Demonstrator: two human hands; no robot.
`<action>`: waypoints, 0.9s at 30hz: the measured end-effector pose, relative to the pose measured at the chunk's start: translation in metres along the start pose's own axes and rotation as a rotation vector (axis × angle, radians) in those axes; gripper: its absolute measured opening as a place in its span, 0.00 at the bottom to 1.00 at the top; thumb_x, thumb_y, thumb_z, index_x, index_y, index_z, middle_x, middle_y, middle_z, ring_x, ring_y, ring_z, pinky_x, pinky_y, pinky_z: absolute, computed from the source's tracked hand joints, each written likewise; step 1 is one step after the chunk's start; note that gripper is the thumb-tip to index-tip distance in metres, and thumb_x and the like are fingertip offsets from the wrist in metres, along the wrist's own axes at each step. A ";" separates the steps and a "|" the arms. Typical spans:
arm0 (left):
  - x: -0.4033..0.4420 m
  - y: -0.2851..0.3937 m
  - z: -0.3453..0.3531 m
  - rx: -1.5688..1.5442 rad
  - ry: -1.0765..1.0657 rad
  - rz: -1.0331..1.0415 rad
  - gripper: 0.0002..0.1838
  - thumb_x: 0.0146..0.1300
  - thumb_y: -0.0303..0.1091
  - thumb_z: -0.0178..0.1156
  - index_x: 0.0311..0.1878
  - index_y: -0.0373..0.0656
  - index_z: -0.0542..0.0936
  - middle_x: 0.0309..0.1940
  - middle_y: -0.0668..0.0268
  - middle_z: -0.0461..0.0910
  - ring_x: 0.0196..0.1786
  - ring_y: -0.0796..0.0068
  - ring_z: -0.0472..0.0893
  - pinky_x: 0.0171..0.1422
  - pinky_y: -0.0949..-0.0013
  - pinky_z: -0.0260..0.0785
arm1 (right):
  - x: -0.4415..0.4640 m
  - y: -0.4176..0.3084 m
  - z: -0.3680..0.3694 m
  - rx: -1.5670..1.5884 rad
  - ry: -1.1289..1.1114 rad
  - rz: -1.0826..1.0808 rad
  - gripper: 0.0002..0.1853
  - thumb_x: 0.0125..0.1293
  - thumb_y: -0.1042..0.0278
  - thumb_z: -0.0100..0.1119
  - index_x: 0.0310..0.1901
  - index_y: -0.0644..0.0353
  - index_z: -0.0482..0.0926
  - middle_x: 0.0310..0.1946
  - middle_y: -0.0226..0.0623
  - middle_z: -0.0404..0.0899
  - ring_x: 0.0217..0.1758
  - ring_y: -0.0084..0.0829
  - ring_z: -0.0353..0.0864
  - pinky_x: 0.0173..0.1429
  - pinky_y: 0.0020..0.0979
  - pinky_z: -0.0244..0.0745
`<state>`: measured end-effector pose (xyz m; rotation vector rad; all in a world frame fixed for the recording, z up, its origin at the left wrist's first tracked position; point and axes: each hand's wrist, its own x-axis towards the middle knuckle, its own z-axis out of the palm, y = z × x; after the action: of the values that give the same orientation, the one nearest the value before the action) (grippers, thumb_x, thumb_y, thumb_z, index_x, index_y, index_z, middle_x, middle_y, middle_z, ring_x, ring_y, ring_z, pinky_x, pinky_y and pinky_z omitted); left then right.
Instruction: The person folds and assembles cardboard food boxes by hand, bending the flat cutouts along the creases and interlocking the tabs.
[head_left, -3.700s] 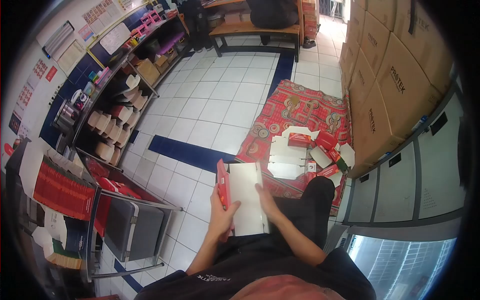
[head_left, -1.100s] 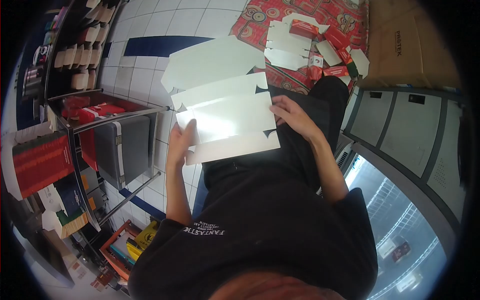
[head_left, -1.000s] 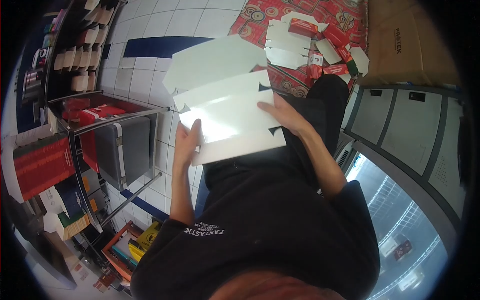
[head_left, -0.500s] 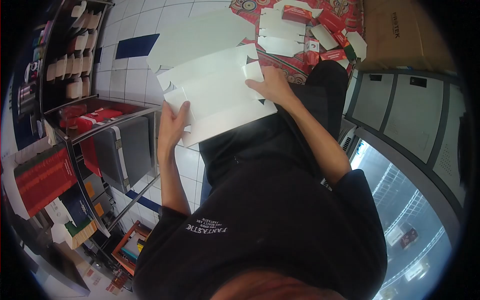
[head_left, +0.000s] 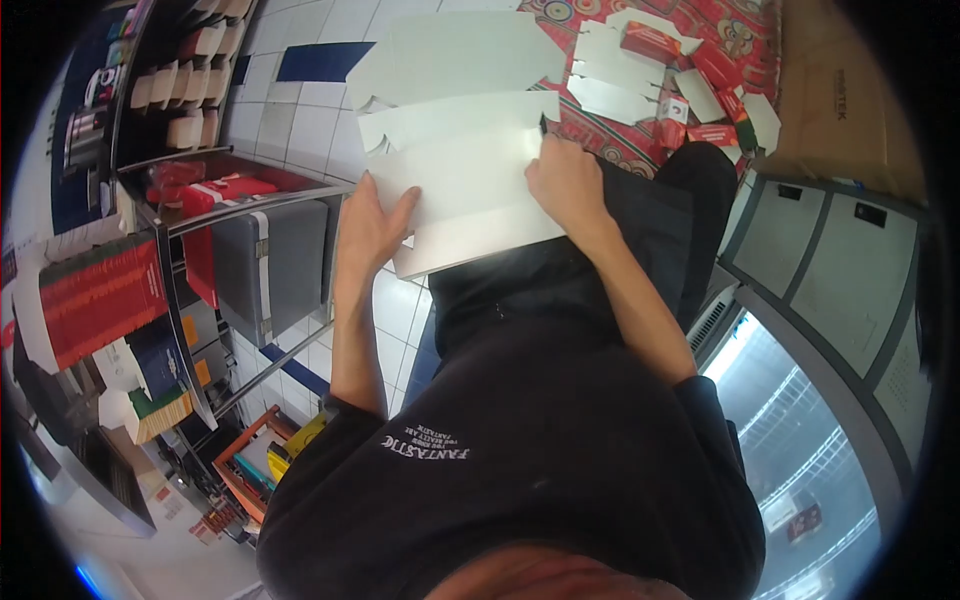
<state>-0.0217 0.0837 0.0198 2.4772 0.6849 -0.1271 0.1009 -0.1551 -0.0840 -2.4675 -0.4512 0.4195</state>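
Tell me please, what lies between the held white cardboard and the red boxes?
The head view shows an opened white carton lying there on the patterned cloth.

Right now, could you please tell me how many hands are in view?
2: the left hand at the left edge of the white carton, and the right hand at its right edge. No other hand shows.

L hand (head_left: 372, 232) & R hand (head_left: 572, 188) at opp. sides, white cardbd. sheet (head_left: 465, 165).
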 end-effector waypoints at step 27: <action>-0.021 -0.072 0.023 -0.349 -0.308 -0.301 0.31 0.64 0.49 0.80 0.54 0.26 0.90 0.41 0.52 0.93 0.39 0.67 0.92 0.45 0.63 0.82 | -0.040 -0.003 -0.032 0.224 -0.002 -0.100 0.12 0.77 0.65 0.64 0.41 0.68 0.78 0.37 0.60 0.88 0.41 0.64 0.90 0.46 0.61 0.83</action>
<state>-0.0742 0.1130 -0.0297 1.9569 0.8582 -0.4518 0.0773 -0.1850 -0.0496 -2.2190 -0.4980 0.4076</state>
